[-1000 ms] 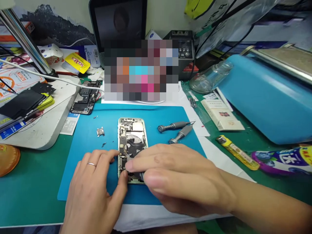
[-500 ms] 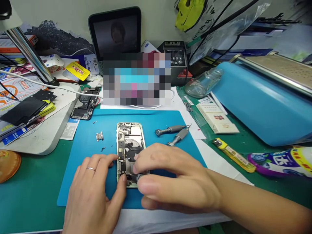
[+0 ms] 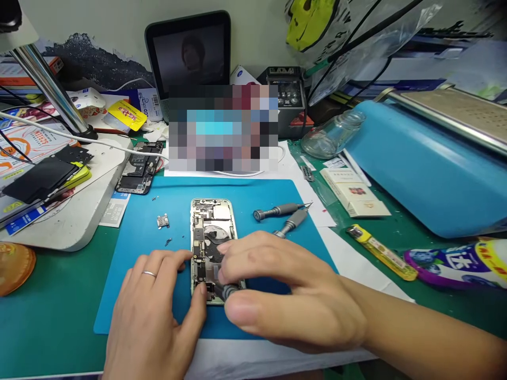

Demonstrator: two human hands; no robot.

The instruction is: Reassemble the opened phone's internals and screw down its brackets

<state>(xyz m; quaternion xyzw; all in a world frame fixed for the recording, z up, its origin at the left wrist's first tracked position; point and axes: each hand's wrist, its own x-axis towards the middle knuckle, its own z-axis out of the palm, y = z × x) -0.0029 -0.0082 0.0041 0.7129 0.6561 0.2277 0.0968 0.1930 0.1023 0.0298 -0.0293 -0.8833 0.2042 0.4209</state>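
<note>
An opened phone (image 3: 198, 244) lies on the blue mat (image 3: 130, 285), its circuit board and inner parts bare. My left hand (image 3: 152, 306) steadies it, fingertips at the left edge and thumb on the lower left corner. Over the phone's lower right, my right hand (image 3: 297, 295) has a grey screwdriver (image 3: 228, 290) between thumb and fingers; its tip points toward the bottom of the phone and I cannot make it out clearly. A small metal bracket (image 3: 162, 221) and several tiny screws (image 3: 168, 241) lie left of the phone.
Two grey screwdrivers (image 3: 279, 210) lie right of the phone. Another opened phone (image 3: 138, 168) sits behind the mat's left corner. To the right are a yellow knife-like tool (image 3: 380, 252), a cigarette-type box (image 3: 352, 192), a glass jar (image 3: 332, 134) and a blue case (image 3: 428, 169).
My right fingers have shifted slightly around the screwdriver, and more of its ridged grey handle shows. The phone and my left hand stay in place.
</note>
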